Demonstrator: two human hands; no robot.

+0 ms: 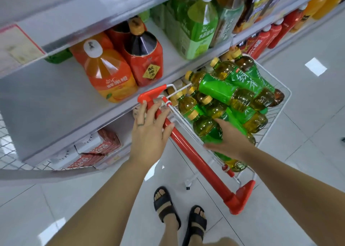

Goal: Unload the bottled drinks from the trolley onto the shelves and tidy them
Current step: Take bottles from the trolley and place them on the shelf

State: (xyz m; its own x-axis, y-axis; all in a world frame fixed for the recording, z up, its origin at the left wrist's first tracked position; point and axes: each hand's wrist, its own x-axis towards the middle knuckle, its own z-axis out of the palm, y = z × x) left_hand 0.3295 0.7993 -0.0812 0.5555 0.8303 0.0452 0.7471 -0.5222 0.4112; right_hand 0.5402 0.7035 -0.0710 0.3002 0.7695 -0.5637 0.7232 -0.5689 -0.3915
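Note:
A white wire trolley (283, 96) with a red handle bar (197, 160) stands against the shelves, piled with several green-labelled tea bottles (224, 92) with yellow caps. My left hand (149, 131) hovers over the left end of the red handle, fingers spread and relaxed, holding nothing. My right hand (229, 141) reaches over the handle into the trolley and grips the nearest green tea bottle (209, 130) round its lower body. The middle shelf (46, 100) has bare space at its left.
On the middle shelf stand a large orange juice bottle (106, 70) and a red plum-drink bottle (143, 57). Green bottles (197, 27) fill the shelf further right. Red cartons (100, 148) lie on the bottom shelf. My sandalled feet (179, 216) stand on the tiled floor.

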